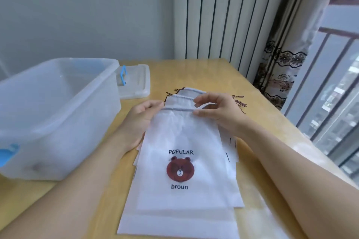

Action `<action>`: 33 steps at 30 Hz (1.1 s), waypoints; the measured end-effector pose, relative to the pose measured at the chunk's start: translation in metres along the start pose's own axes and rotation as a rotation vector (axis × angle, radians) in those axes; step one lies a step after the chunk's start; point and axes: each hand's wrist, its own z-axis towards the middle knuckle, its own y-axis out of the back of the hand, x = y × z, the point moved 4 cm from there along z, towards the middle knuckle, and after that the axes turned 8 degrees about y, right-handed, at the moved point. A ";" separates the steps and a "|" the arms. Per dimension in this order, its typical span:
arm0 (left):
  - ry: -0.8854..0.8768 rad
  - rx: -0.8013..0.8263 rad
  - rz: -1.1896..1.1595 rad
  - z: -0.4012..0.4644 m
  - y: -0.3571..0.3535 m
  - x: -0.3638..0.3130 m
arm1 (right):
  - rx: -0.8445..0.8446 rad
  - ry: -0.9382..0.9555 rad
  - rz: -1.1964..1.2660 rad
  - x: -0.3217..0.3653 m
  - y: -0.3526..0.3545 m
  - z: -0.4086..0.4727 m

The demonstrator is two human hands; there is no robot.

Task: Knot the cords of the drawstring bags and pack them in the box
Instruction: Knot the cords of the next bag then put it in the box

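Right hand [215,110] pinches right end of top bag's [182,161] gathered far edge, thumb and fingertips closed on fabric. Left hand [138,120] at left end of same edge, fingertips on it, palm partly under bag; grip unclear. Top bag white, bear print, lies on stack of white bags [174,223] on desk [223,70]. Dark cords [240,101] fray out at stack's far end. Clear plastic box [54,114] left of stack, open, blue latches; lid [136,81] flat behind it.
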 end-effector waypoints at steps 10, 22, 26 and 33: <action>-0.314 -0.266 0.573 -0.006 0.001 -0.010 | 0.038 -0.063 -0.301 0.006 0.010 0.005; -0.044 -0.186 -0.114 0.008 0.018 -0.004 | 0.073 -0.193 -0.143 -0.011 0.039 0.005; -0.086 -0.187 0.037 0.006 0.017 -0.003 | -0.110 -0.193 -0.099 -0.012 0.053 0.007; -0.253 -0.435 0.338 0.004 0.032 -0.003 | -0.103 -0.144 -0.343 -0.011 0.051 0.009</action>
